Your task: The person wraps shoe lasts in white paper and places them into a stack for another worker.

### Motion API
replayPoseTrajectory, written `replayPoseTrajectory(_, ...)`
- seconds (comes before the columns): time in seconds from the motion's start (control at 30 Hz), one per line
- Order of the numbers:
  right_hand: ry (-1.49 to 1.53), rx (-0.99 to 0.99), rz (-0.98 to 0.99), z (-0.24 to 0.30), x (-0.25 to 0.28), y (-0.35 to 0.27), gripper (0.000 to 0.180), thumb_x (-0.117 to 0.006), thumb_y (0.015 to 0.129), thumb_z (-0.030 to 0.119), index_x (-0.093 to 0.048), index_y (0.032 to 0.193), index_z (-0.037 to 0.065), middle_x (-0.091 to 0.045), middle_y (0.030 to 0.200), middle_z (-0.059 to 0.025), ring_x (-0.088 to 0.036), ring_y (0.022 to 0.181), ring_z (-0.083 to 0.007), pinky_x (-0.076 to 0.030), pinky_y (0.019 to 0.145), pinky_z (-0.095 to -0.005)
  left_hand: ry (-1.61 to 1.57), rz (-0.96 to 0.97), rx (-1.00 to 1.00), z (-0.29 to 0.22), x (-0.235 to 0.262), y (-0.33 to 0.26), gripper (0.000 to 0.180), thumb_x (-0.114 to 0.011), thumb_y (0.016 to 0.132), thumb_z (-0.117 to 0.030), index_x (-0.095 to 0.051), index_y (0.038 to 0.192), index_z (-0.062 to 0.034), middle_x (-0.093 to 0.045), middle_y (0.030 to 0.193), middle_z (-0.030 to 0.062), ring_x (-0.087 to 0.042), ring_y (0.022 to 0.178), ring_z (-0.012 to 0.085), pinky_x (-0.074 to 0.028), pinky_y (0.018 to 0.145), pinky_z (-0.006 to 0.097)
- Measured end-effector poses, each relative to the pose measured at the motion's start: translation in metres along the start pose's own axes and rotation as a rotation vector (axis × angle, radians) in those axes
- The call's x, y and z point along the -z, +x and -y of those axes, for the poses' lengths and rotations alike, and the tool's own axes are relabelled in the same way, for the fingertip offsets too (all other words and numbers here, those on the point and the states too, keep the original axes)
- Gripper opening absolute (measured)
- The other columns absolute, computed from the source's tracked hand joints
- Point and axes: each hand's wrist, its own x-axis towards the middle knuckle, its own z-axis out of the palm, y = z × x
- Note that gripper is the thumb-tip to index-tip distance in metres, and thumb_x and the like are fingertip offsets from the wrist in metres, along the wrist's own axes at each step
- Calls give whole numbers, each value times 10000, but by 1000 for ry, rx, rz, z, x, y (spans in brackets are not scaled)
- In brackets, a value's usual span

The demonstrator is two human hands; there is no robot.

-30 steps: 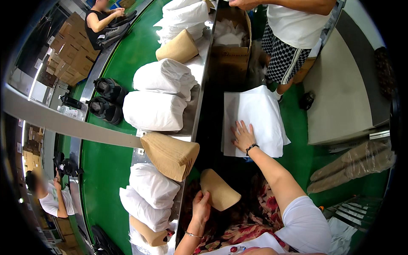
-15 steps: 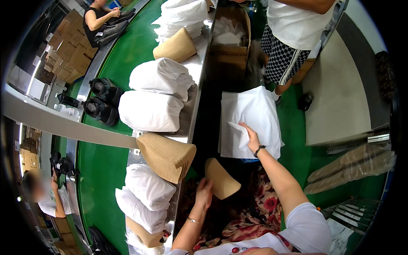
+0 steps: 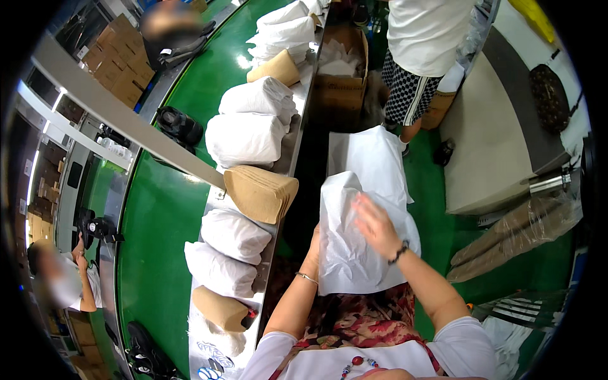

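Note:
A white sheet of tissue paper (image 3: 348, 259) is lifted off a stack of the same sheets (image 3: 373, 149) and hangs in front of my lap, rising to a crumpled hump at its top. My right hand (image 3: 378, 228) lies over the sheet with fingers stretched out, slightly blurred. At the sheet's left edge, my left hand (image 3: 315, 244) reaches behind it, its fingers hidden. The brown molded insert it held earlier is out of sight. To the left, a nested stack of brown curved inserts (image 3: 256, 190) rests on the metal ledge.
White paper-wrapped bundles (image 3: 234, 235) line the metal ledge beside a green conveyor belt (image 3: 164, 240) carrying black shoes (image 3: 179, 125). A slanting metal bar (image 3: 133, 120) crosses above the belt. An open carton (image 3: 339, 88) and a standing co-worker (image 3: 427, 38) are ahead. Plastic-wrapped brown inserts (image 3: 513, 237) lie at right.
My right hand has drawn a sheet from the stack toward me. The left hand, which held a brown insert in plain view, is now mostly behind that sheet. The view has shifted.

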Motion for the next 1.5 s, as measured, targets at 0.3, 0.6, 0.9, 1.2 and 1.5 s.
replayPoseTrajectory(0.3, -94, -73, 130, 55, 21, 7, 904, -609, 789, 479, -131, 1420, 42, -322, 1342, -261, -374, 1230, -376, -345, 1000, -385, 257, 138, -118, 2, -16, -60, 315, -482, 922, -212, -534, 1148, 1, -604, 982, 62, -613, 808, 153, -526, 681, 298)
replayPoseTrajectory(0.6, 23, -82, 221, 101, 46, -20, 1114, -754, 633, 445, -78, 1429, 56, -369, 1284, -239, -427, 1166, -351, -370, 981, -369, 528, 272, -363, 7, -28, -111, 164, -571, 860, -124, -629, 958, -6, -620, 858, 8, -585, 747, 94, -488, 638, 246)
replayPoseTrajectory(0.9, -2, 70, -88, 133, 49, -24, 1063, -767, 610, 341, -134, 1414, 56, -443, 1183, -208, -474, 1078, -363, -431, 893, -389, 438, 240, -359, -9, -39, -153, 290, -537, 836, 9, -561, 1125, -7, -603, 1025, 54, -580, 898, 129, -474, 797, 253)
replayPoseTrajectory(1.2, -476, 227, -588, 183, 36, -17, 992, -774, 587, 301, -246, 1387, 46, -415, 1141, -265, -461, 991, -405, -408, 841, -454, 834, -19, -963, 20, -56, -181, 531, -358, 970, -347, -263, 1376, -18, -337, 1366, 145, -352, 1250, 221, -335, 999, 362)
replayPoseTrajectory(1.5, 190, 282, -374, 213, 22, -30, 662, -618, 828, 261, -304, 1348, -4, -477, 1165, -188, -494, 1044, -309, -386, 909, -373, 246, 110, -854, -2, -55, -172, 540, -601, 844, -34, -313, 1302, -44, -427, 1275, 78, -442, 1149, 171, -361, 978, 319)
